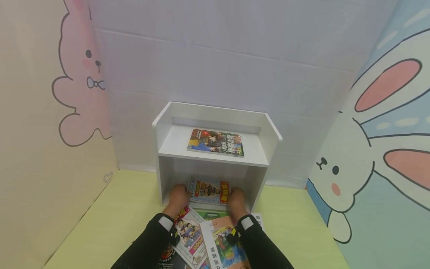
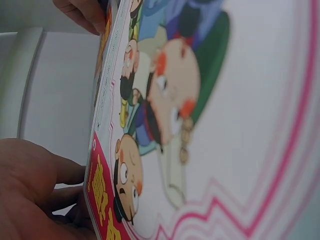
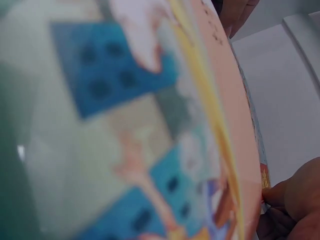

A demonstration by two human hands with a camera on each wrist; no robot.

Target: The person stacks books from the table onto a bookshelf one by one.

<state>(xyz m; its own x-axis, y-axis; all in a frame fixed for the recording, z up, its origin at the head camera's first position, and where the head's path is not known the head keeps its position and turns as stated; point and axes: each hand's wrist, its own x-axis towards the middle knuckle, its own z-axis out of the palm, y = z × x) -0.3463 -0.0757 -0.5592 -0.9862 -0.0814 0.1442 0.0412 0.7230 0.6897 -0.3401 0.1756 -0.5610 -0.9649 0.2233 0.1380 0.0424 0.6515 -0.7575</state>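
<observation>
A colourful comic book lies in the lower compartment of the small white shelf. My left hand grips its left end, and at the opposite end my right hand holds it. In the left wrist view my left hand is partly covered by a book cover with cartoon figures. An orange-edged book fills much of the right wrist view, and behind its edge the thumb of my right hand touches the held book.
Another comic book lies flat on the upper shelf. In front stand overlapping books on the yellow table: a pink-and-white one, an orange one, a green one and a dark one. The shelf's side panels flank both hands.
</observation>
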